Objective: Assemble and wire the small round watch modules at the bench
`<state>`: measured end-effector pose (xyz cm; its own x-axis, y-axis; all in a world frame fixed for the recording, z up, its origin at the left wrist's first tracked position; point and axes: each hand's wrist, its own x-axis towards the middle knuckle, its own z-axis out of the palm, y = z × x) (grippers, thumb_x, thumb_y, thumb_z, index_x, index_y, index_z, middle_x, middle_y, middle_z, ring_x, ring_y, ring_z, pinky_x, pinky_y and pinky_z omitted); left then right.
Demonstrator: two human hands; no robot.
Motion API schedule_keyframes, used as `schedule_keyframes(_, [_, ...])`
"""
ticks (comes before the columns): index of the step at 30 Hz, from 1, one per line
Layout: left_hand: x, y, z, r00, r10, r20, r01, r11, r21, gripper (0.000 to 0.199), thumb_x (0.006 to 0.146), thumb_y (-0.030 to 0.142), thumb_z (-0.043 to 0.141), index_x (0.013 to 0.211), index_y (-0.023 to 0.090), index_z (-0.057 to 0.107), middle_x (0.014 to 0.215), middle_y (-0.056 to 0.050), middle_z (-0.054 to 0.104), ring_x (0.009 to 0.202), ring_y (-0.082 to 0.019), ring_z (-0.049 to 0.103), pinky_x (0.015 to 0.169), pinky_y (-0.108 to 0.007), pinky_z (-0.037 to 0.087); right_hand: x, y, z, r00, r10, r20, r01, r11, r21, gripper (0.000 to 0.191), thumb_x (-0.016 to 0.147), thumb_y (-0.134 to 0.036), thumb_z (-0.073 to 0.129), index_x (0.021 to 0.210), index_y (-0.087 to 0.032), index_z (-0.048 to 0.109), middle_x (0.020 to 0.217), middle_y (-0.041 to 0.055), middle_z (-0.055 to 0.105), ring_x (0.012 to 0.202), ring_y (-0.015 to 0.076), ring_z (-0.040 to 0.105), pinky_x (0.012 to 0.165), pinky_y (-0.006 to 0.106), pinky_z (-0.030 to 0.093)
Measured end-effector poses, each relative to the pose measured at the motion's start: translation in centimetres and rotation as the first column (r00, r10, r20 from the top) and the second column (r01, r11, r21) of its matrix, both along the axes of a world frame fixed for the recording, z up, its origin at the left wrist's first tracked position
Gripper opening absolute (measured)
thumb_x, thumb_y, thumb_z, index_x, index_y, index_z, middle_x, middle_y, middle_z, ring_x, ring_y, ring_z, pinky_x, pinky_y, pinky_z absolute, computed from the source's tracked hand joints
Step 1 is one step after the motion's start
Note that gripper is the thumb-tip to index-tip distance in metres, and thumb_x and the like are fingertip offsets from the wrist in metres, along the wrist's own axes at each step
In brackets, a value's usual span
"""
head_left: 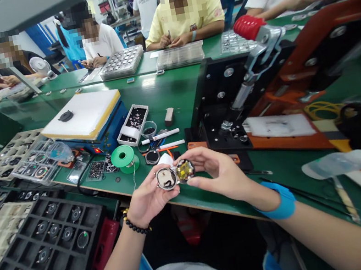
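Note:
Between the fingers of my left hand [148,201] is a round watch case [166,179] with a silvery rim and a pale inside. My right hand [220,172] pinches a round watch module [185,170] by its edge, its yellow and dark inner side showing. The two parts are held side by side, their edges close together, above the table's front edge. Whether something joins them is too small to make out. Just behind my hands stands a green spool [124,158] of thin wire, beside a white-tipped pen [160,136].
At the left, a black tray [54,264] holds several round watch parts. A blue box with a white pad [82,112] stands behind the spool. To the right is a toggle press with a red handle [248,26] and a plastic bottle [337,164]. Several people sit across the table.

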<state>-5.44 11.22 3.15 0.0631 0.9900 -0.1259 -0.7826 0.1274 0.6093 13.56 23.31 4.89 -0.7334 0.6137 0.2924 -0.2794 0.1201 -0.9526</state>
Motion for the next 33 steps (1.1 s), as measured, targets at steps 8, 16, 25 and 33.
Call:
schedule_keyframes(8, [-0.4,-0.6,-0.4,0.999,-0.025,0.024,0.025,1.0,-0.014,0.043,0.087,0.031,0.083,0.124,0.016,0.068,0.106,-0.011,0.076,0.091,-0.018,0.076,0.084,-0.023,0.063,0.2,0.4,-0.2,0.996,0.085,0.009,-0.083,0.991,-0.106,0.043,0.082,-0.032,0.09,0.119,-0.026,0.069,0.12,0.0049,0.074,0.107,0.016,0.074,0.096,0.024,0.06])
schedule_keyframes(16, [-0.4,-0.9,-0.2,1.0,0.008,-0.002,-0.008,1.0,-0.015,0.041,0.088,0.029,0.08,0.125,0.015,0.067,0.108,-0.011,0.075,0.094,-0.019,0.075,0.088,-0.026,0.062,0.8,0.4,0.4,0.993,0.109,0.032,-0.107,0.992,-0.067,0.044,0.082,-0.031,0.089,0.121,-0.026,0.069,0.12,0.0069,0.074,0.108,0.0197,0.074,0.098,0.029,0.061])
schedule_keyframes(25, [-1.1,-1.3,0.0,0.997,0.07,-0.018,-0.071,0.997,-0.036,0.041,0.089,0.028,0.079,0.126,0.016,0.066,0.11,-0.011,0.075,0.097,-0.018,0.075,0.092,-0.027,0.061,1.2,0.6,1.4,0.993,0.117,0.031,-0.115,0.992,-0.054,0.046,0.079,-0.042,0.091,0.116,-0.025,0.07,0.115,0.0088,0.077,0.103,0.0228,0.076,0.091,0.031,0.063])
schedule_keyframes(33, [-1.5,-1.6,-0.3,0.98,0.173,-0.096,-0.183,0.977,-0.112,0.051,0.087,0.03,0.078,0.134,0.018,0.062,0.116,-0.009,0.074,0.1,-0.018,0.074,0.098,-0.029,0.059,2.4,1.1,3.5,0.999,0.029,-0.013,-0.03,0.993,-0.116,0.049,0.072,-0.061,0.09,0.107,-0.03,0.073,0.099,0.007,0.078,0.089,0.0296,0.077,0.085,0.044,0.066])
